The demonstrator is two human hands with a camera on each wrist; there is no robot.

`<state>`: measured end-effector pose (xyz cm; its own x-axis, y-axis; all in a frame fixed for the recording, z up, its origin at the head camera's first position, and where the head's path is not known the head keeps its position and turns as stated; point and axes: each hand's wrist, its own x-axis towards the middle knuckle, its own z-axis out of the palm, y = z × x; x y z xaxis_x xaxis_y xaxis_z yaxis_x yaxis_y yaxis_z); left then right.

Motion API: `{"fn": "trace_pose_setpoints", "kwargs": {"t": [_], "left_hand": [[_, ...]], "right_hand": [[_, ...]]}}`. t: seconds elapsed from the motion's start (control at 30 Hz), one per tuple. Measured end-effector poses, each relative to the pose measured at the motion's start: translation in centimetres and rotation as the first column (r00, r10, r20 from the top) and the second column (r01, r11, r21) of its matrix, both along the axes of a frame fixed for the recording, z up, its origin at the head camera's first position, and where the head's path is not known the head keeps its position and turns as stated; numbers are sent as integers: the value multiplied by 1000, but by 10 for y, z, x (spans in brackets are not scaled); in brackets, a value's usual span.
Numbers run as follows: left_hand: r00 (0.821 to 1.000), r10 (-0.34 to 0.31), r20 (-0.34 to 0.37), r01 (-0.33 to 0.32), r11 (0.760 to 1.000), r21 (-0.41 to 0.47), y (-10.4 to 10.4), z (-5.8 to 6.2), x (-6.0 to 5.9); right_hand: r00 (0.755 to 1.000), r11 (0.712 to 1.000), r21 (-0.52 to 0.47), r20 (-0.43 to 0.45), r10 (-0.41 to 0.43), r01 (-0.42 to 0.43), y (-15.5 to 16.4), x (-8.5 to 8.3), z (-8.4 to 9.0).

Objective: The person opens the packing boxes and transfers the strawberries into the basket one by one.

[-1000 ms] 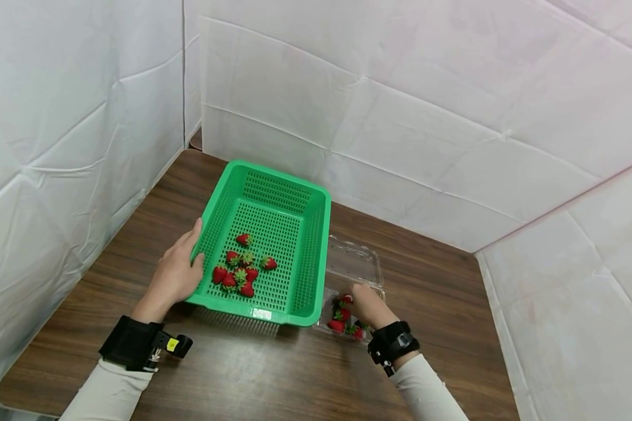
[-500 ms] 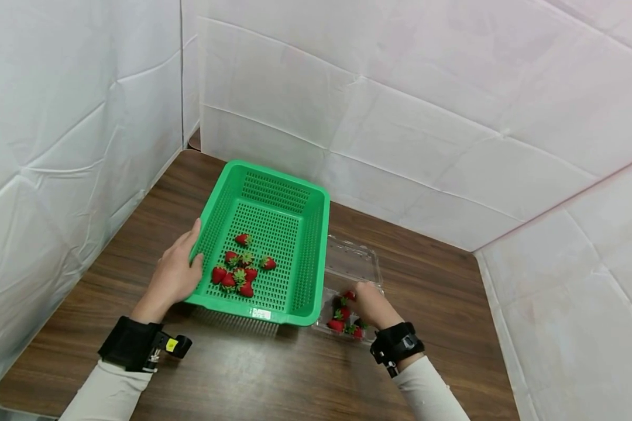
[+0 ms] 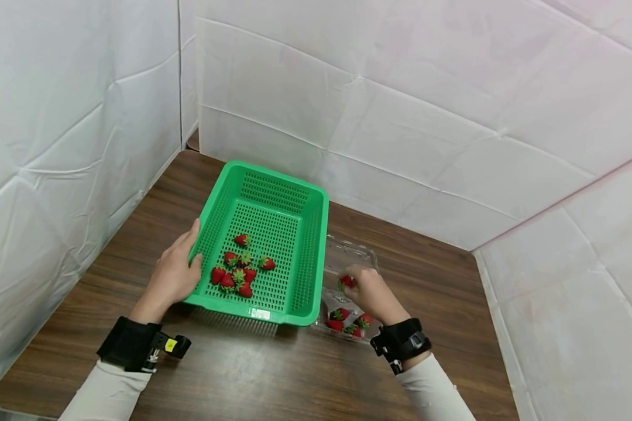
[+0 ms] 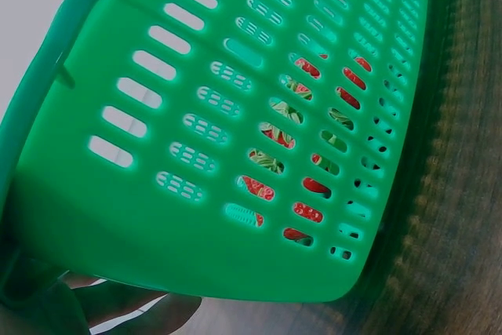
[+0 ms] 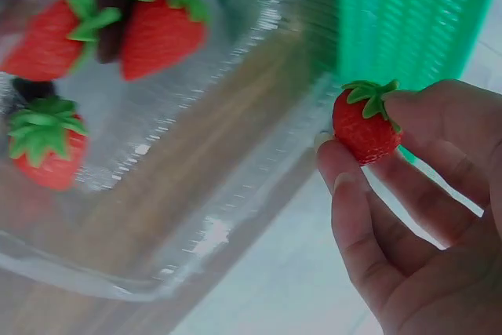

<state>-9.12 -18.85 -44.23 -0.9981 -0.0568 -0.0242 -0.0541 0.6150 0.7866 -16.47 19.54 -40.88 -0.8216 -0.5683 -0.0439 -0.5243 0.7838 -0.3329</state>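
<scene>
Right hand (image 3: 370, 290) pinches a strawberry (image 5: 364, 122) in its fingertips, above the clear clamshell (image 3: 347, 295) just right of the green basket (image 3: 265, 242). Left hand (image 3: 175, 275) grips the basket's left rim. Loose strawberries (image 3: 237, 269) lie inside the basket on the tabletop (image 3: 242, 374).

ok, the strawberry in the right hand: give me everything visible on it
The strawberry is small, red and glossy, with a green leafy cap at its top. The right hand pinches it between thumb and fingertips, and nothing else touches it. It is lifted clear above the clear plastic clamshell, where a few more berries lie, and sits just right of the green basket. No bruise or damage shows; its far side is hidden by the fingers.
</scene>
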Motion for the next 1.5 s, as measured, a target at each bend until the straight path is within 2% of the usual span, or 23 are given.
{"fn": "trace_pose_setpoints", "kwargs": {"t": [0.43, 0.7, 0.93, 1.5], "left_hand": [[1000, -5, 5, 5, 1000, 4, 0, -2, -2], [1000, -4, 4, 4, 1000, 5, 0, -2, -2], [1000, -3, 7, 3, 1000, 8, 1, -2, -2], [1000, 7, -10, -7, 1000, 5, 1, -2, -1]], "right_hand": [[997, 998, -7, -53, 61, -61, -21, -11, 28], [996, 996, -23, -19, 88, -88, -46, -18, 38], [991, 991, 2, -34, 131, -131, -68, -21, 44], [978, 978, -27, 25, 209, -208, -107, -28, 47]]}}
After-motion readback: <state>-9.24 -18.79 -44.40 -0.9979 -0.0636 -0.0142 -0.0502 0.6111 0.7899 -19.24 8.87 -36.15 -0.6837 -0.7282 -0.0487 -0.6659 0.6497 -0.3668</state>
